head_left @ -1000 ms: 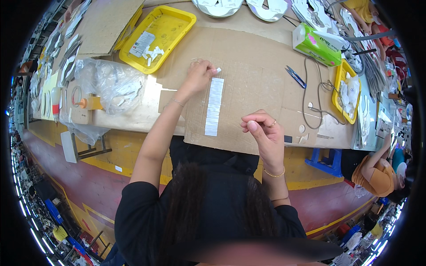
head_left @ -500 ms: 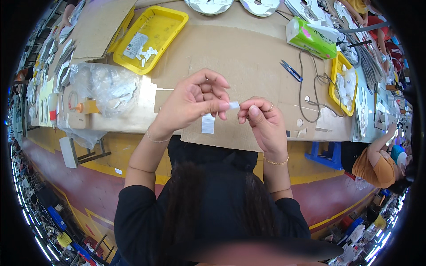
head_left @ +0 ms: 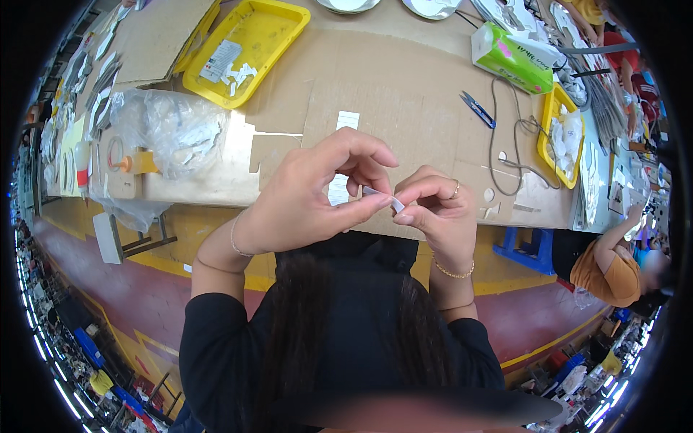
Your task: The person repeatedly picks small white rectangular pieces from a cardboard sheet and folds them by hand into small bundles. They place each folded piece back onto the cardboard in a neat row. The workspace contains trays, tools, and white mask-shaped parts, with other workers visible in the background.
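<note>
A small white label-like piece point(head_left: 398, 206) is pinched between both hands above the front edge of the cardboard. My left hand point(head_left: 310, 184) grips one side of it between thumb and index finger, the other fingers curled. On the other side, my right hand point(head_left: 437, 206) has thumb and forefinger closed on the piece. It looks bent or folded where the fingertips meet. Behind my left hand, a strip of white labels point(head_left: 348, 120) lies on the cardboard sheet point(head_left: 289, 94), partly covered by my fingers.
A yellow tray point(head_left: 271, 61) with white slips stands at the back left, beside a clear plastic bag point(head_left: 166, 130). Blue thread snips point(head_left: 478, 110), a grey cord point(head_left: 517, 137), a green tissue pack point(head_left: 509, 59) and another yellow tray point(head_left: 575, 162) lie to the right. A co-worker point(head_left: 613, 263) is at the right.
My hands have come together and slightly lower. My right hand now pinches the white piece too, which was in my left fingers alone. More of the label strip shows.
</note>
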`<state>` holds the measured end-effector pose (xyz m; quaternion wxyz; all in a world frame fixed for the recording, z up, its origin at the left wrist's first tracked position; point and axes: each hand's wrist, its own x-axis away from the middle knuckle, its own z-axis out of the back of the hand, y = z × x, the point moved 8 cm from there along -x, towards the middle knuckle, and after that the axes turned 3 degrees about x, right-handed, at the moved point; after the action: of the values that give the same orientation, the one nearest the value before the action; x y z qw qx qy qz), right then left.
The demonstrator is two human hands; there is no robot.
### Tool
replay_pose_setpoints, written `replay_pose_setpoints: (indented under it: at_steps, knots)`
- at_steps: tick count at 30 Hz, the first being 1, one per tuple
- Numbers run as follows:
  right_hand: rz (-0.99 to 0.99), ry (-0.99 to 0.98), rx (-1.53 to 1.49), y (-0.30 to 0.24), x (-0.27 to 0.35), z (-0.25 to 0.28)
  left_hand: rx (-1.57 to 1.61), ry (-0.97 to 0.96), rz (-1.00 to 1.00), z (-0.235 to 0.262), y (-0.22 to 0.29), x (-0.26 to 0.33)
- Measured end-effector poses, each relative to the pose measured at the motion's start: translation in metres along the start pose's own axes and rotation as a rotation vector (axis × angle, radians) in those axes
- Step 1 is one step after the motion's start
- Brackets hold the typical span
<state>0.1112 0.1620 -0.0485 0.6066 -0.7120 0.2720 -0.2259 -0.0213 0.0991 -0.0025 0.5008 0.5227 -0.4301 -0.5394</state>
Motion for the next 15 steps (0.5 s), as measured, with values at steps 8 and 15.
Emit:
replay_pose_setpoints:
  at_steps: [8,15]
  knots:
    - [0.147,0.1,0.326,-0.024,0.003,-0.004,-0.151,-0.035,-0.085,-0.003,0.007,0.005]
    - [0.209,0.089,0.38,-0.035,0.005,-0.009,-0.145,-0.044,-0.077,-0.003,0.012,0.01]
